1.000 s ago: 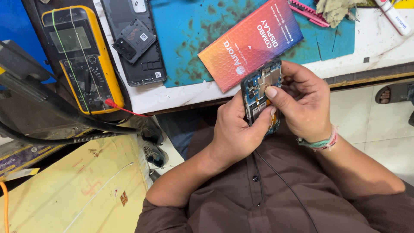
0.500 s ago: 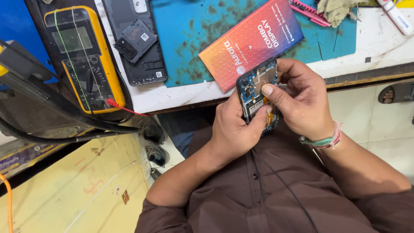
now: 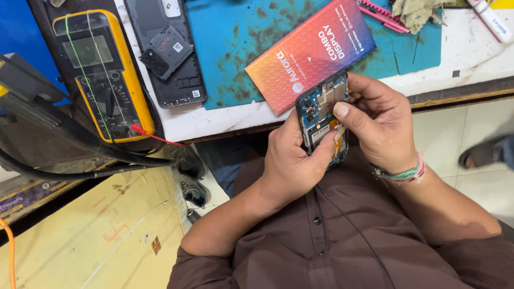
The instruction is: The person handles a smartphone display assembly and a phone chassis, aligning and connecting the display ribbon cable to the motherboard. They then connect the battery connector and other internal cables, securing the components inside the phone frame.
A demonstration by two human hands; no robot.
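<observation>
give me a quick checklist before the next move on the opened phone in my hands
1. Opened phone with bare blue circuit board gripped by left hand: ok.
2. Right hand thumb on the board: ok.
3. Phone above the lap, past the white bench edge, nothing under it: not ok.
4. Black back cover lying on the bench: ok.
5. Yellow multimeter switched off: cannot tell.
</observation>
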